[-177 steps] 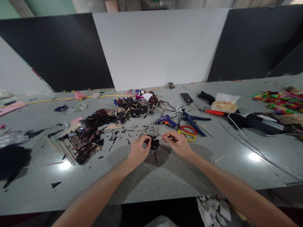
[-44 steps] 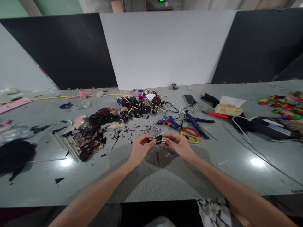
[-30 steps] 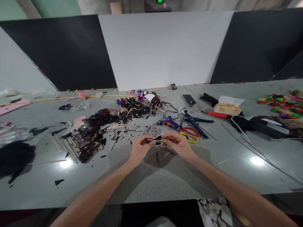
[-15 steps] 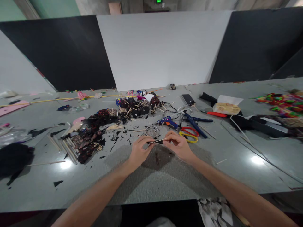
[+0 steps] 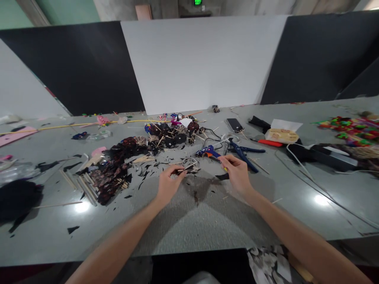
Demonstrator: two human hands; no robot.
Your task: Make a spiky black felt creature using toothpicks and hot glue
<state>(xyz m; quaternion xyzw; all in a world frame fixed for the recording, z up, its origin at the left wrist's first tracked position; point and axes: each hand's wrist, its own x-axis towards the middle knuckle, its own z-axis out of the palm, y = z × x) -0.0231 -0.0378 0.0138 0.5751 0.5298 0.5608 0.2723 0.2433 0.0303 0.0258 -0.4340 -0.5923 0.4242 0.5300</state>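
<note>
My left hand (image 5: 170, 180) is above the table with its fingertips pinched on a thin wooden stick (image 5: 182, 170); a dark bit shows by the fingers. My right hand (image 5: 238, 173) reaches forward, fingers closed at the handle end of the blue glue gun (image 5: 209, 150), which lies on its side. Below these fingers shows a yellow bit of the scissors (image 5: 225, 169); the hand hides the rest of their handles. A black scrap (image 5: 222, 177) lies by the right thumb. Between the hands is a ring-shaped loop (image 5: 189, 161) among black scraps.
Blue pliers (image 5: 244, 156) lie right of the glue gun, a phone (image 5: 235, 125) behind them. Dark crumpled fabric (image 5: 111, 169) and wooden sticks (image 5: 86, 189) spread to the left. Several spiky stick wheels (image 5: 154, 138) stand farther back. A red-handled cutter (image 5: 270, 143) and white cable (image 5: 308, 169) are right.
My hands have moved apart. The right hand has let go of the stick and dark piece and moved right to the glue gun's handle, covering the scissors. The left hand has shifted slightly left.
</note>
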